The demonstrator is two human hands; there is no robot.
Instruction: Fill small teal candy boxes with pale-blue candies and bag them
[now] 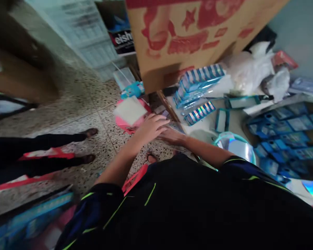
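Note:
My left hand (152, 127) reaches in from the left with its fingers stretched out, pointing right. It lies over or against the fingers of my right hand (173, 135). The right hand comes from the other side, its fingers mostly hidden behind the left and blurred. I see nothing held in the left hand; whether the right hand holds something I cannot tell. Just left of the hands is a pink stool (121, 122) with a whitish flat piece (130, 110) on top. The wooden edge (169, 106) of a low table runs close beyond my right hand.
On the table lie wrapped stacks of small blue boxes (198, 83), a round teal-rimmed container (234, 137) and a large carton of blue boxes (289, 135). A big printed cardboard box (182, 38) stands ahead. Another person's legs (41, 146) are at left on the speckled floor (104, 139).

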